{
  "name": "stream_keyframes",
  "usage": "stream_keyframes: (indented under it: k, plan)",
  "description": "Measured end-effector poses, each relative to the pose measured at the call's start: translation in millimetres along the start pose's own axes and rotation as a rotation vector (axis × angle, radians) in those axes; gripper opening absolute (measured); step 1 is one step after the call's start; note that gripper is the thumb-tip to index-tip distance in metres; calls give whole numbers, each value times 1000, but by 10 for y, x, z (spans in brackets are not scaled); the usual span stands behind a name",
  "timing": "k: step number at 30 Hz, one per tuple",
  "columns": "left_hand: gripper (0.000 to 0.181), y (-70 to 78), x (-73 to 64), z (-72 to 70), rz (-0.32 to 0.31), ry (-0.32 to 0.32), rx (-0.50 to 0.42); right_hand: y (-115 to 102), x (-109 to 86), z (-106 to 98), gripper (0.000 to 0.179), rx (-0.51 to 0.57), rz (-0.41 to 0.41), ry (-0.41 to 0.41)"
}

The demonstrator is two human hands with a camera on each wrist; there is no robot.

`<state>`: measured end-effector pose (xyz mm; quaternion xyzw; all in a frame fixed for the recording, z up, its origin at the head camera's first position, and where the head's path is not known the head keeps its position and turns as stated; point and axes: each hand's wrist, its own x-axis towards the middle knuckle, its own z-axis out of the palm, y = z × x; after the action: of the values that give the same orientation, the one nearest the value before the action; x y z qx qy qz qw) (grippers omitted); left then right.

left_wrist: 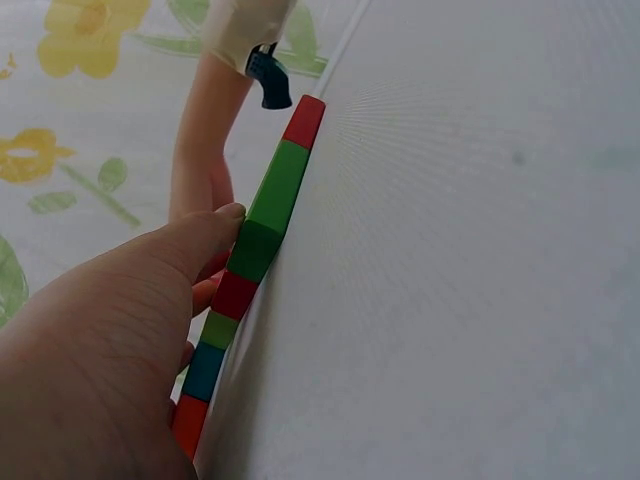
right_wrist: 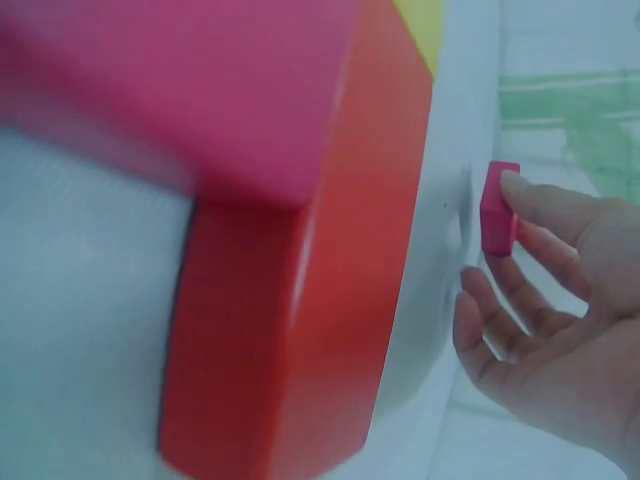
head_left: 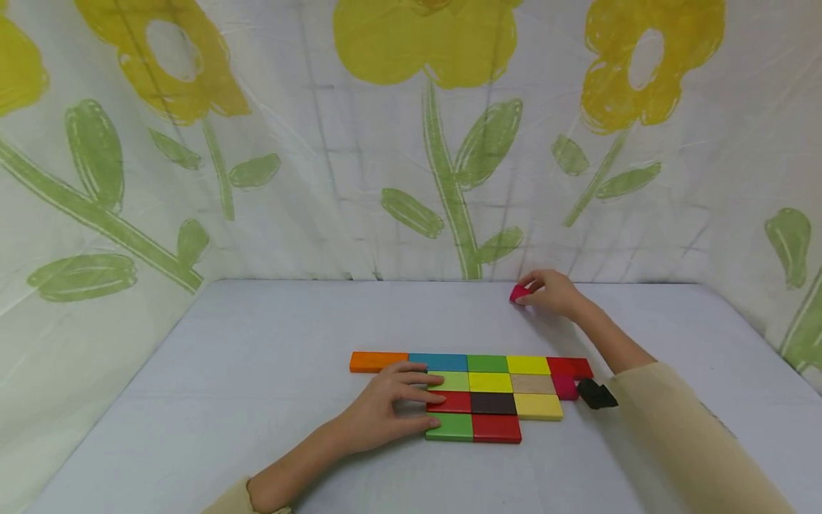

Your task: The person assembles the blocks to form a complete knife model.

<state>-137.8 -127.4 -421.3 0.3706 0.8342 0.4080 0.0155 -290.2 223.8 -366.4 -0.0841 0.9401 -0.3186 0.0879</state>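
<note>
In the head view, flat coloured blocks lie edge to edge in stepped rows, among them an orange block (head_left: 379,362), a dark block (head_left: 493,404) and a plain wooden block (head_left: 533,383). My left hand (head_left: 392,403) rests its spread fingertips on the left ends of the lower rows. Its thumb touches a green block (left_wrist: 262,245) in the left wrist view. Beyond the rows, near the table's far edge, my right hand (head_left: 551,293) pinches a small pink block (right_wrist: 499,210) between thumb and fingers, above the tabletop. A magenta block (head_left: 565,387) ends the second row.
The white tabletop (head_left: 270,321) meets a hanging sheet (head_left: 282,143) printed with yellow flowers along its back edge. A black strap piece (head_left: 597,394) hangs from the right sleeve beside the right end of the rows.
</note>
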Motion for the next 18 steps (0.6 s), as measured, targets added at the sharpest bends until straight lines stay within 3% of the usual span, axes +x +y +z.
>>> stream_keyframes:
  k: [18]
  plan:
    - [32, -11, 4, 8, 4, -2, 4, -28, -261, -21, 38, -12, -143, -18]
